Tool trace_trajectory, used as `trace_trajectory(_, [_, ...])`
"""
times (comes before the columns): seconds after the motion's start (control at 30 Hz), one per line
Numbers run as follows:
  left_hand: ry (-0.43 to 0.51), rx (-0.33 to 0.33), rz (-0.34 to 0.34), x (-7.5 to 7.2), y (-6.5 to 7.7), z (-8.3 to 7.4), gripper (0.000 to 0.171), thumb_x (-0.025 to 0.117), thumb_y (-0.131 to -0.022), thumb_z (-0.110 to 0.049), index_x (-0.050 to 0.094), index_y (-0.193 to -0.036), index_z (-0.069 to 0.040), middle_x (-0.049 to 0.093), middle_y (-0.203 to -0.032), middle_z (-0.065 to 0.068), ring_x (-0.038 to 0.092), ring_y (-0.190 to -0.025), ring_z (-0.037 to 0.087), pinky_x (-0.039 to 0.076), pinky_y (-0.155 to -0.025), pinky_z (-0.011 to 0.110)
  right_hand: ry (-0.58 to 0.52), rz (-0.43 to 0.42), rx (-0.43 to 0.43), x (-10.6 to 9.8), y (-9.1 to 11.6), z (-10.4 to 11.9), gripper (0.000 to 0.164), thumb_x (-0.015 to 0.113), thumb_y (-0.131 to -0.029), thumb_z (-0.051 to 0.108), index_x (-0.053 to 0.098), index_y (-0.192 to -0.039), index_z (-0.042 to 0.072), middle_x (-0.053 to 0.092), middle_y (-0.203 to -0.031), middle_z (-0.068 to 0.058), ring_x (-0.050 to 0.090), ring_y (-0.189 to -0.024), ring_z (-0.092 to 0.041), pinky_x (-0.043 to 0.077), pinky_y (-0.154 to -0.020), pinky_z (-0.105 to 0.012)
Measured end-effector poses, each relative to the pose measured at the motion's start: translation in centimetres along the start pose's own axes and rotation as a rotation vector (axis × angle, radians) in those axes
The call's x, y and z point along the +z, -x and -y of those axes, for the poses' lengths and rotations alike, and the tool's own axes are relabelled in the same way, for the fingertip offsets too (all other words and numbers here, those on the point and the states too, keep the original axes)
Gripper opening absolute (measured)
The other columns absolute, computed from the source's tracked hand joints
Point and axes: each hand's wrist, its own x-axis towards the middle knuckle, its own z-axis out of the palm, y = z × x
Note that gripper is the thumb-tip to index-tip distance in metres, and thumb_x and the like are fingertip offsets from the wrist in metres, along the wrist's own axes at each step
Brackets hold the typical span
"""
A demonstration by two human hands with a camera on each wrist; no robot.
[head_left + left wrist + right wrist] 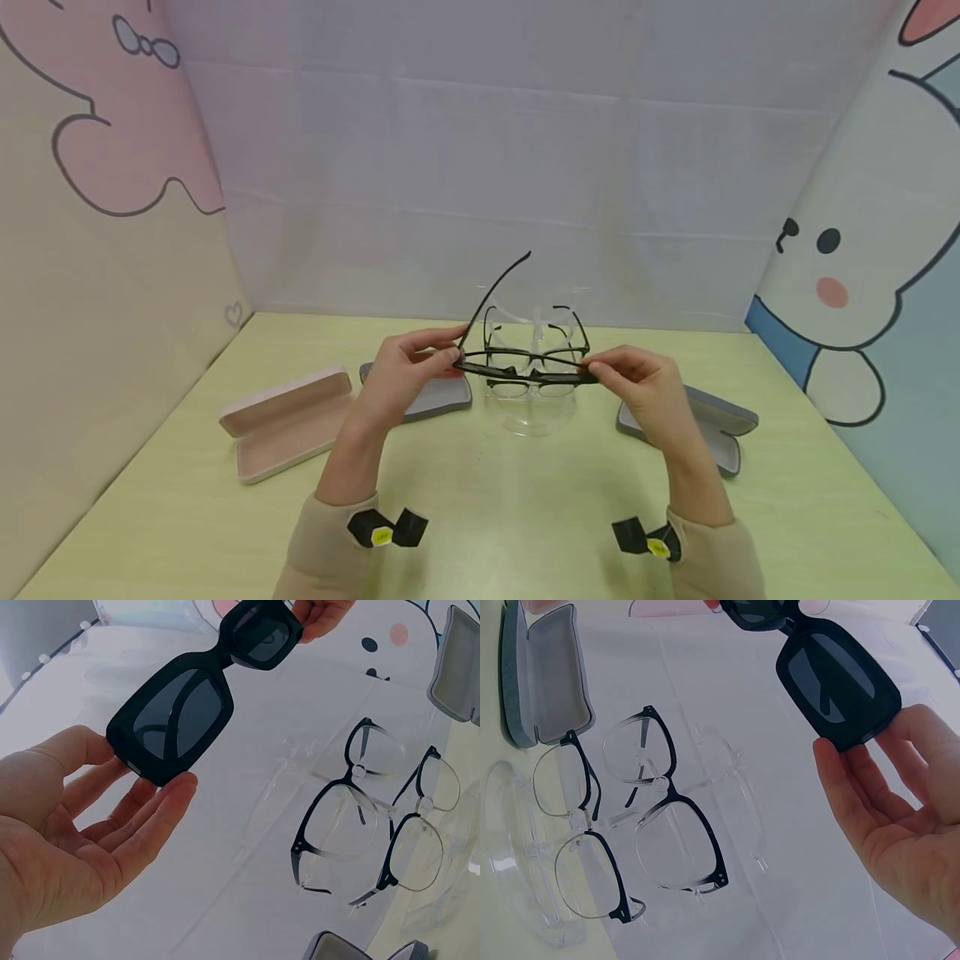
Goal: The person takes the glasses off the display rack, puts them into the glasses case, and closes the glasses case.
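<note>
Black sunglasses (483,369) with wide dark lenses are held up by both hands. My left hand (401,375) pinches one outer corner between thumb and fingers. At the opposite corner, my right hand (645,387) pinches the frame the same way. One temple sticks up and away beside the left hand; another dark temple shows through the lenses in the wrist views. Behind and below them, a clear display stand (536,427) carries two pairs of eyeglasses: an upper pair (341,817) with dark-to-clear rims and a lower pair (418,851) with dark brow bars.
A pale pink glasses case (292,417) lies opened at the left of the yellow-green table (517,517). One grey case (442,406) sits partly behind the left hand, and another opened grey case (723,421) is beyond the right wrist. A white cloth backdrop (465,167) rises behind.
</note>
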Motion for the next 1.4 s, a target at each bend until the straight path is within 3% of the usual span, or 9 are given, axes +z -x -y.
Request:
trace_trajectory(0.27, [-0.050, -0.022, 0.023, 0.03, -0.10, -0.03, 0.034, 0.059, -0.086, -0.006, 0.060, -0.121, -0.007, 0.059, -0.121, 0.012, 0.067, -0.085, 0.028, 0.048, -0.088, 0.035, -0.016, -0.022, 0.039, -0.06, -0.07, 0.13, 0.010, 0.062, -0.085, 0.006, 0.067, -0.089, -0.003, 0.065, -0.080, 0.015, 0.059, -0.078, -0.003, 0.049, -0.069, -0.016])
trace_trajectory(0.5, [-0.083, -0.022, 0.032, 0.05, 0.02, -0.15, 0.029, 0.062, -0.085, -0.008, 0.064, -0.114, -0.006, 0.064, -0.112, 0.012, 0.068, -0.080, 0.021, 0.050, -0.084, 0.033, -0.044, -0.026, 0.020, -0.08, -0.02, 0.14, 0.007, 0.062, -0.084, 0.002, 0.067, -0.086, -0.002, 0.065, -0.079, 0.012, 0.059, -0.075, -0.004, 0.048, -0.067, -0.017])
trace_trajectory(0.77, [-0.166, 0.013, 0.060, 0.07, 0.12, 0.14, 0.021, 0.062, -0.086, -0.010, 0.069, -0.106, -0.009, 0.064, -0.107, 0.008, 0.066, -0.085, 0.027, 0.051, -0.081, 0.032, -0.030, -0.019, 0.033, -0.27, 0.13, -0.07, 0.012, 0.062, -0.085, 0.005, 0.067, -0.089, -0.004, 0.065, -0.081, 0.014, 0.059, -0.080, -0.004, 0.049, -0.070, -0.017])
trace_trajectory(1.0, [-0.213, 0.044, 0.110, -0.13, 0.24, 0.23, 0.020, 0.060, -0.087, -0.009, 0.069, -0.104, -0.010, 0.060, -0.103, 0.007, 0.065, -0.084, 0.015, 0.052, -0.078, 0.030, -0.045, -0.016, 0.012, -0.23, 0.02, -0.21, 0.010, 0.062, -0.084, 0.003, 0.066, -0.088, -0.006, 0.065, -0.082, 0.012, 0.059, -0.076, -0.005, 0.049, -0.068, -0.017])
trace_trajectory(1.2, [-0.182, 0.022, 0.130, -0.33, 0.14, 0.30, 0.021, 0.060, -0.088, -0.011, 0.068, -0.107, -0.008, 0.059, -0.106, 0.008, 0.065, -0.088, 0.020, 0.051, -0.081, 0.034, -0.063, -0.021, 0.020, -0.09, -0.07, -0.34, 0.009, 0.061, -0.085, 0.003, 0.067, -0.089, -0.003, 0.065, -0.082, 0.012, 0.059, -0.077, -0.005, 0.049, -0.070, -0.017])
trace_trajectory(1.4, [-0.020, -0.084, 0.085, -0.39, -0.45, 0.69, 0.027, 0.056, -0.090, -0.014, 0.062, -0.114, -0.001, 0.059, -0.118, 0.012, 0.066, -0.089, 0.020, 0.050, -0.085, 0.035, -0.193, 0.083, 0.022, -0.02, -0.20, -0.47, 0.021, 0.054, -0.090, 0.006, 0.060, -0.107, -0.006, 0.065, -0.098, 0.004, 0.064, -0.089, -0.010, 0.047, -0.085, -0.020])
